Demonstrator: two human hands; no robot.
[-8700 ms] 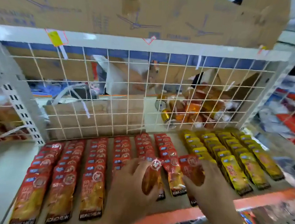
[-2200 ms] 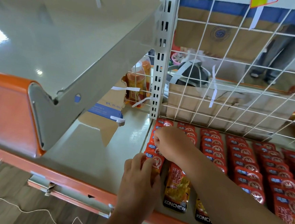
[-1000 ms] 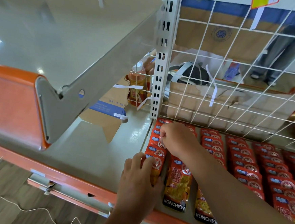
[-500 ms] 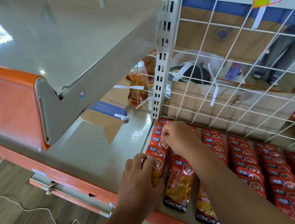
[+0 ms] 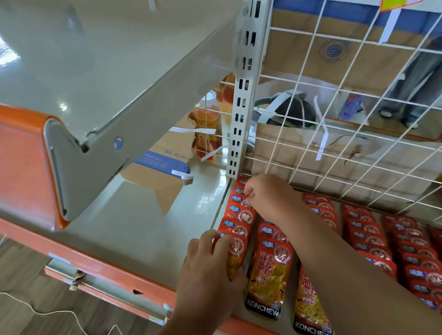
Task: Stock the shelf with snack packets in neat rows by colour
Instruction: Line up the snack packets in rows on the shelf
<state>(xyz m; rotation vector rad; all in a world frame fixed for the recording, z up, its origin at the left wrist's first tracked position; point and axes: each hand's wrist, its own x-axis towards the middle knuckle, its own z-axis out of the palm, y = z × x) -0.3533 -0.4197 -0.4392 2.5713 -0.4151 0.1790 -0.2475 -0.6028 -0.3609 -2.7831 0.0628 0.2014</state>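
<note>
Red snack packets lie in overlapping rows on the grey shelf (image 5: 287, 327). The leftmost row (image 5: 238, 214) runs beside the shelf's left edge. My left hand (image 5: 206, 269) grips that row's front packet (image 5: 237, 249), fingers curled over its top and thumb under its side. At the back of the same row, close to the wire grid, my right hand (image 5: 267, 198) pinches a rear red packet (image 5: 244, 198). Its forearm crosses over the second row (image 5: 269, 274) and third row (image 5: 309, 311). More red rows (image 5: 373, 240) fill the shelf to the right.
A white slotted upright (image 5: 243, 89) and wire grid back (image 5: 351, 106) bound the shelf. A tilted grey upper shelf with bracket (image 5: 106, 137) overhangs the neighbouring bay at left, where a cardboard box (image 5: 161, 170) and an orange bottle (image 5: 207, 132) stand. A person's legs (image 5: 419, 85) show behind the grid.
My right hand has crept back along the leftmost row toward the grid, still pinching packets. My left hand has stayed on the front packet.
</note>
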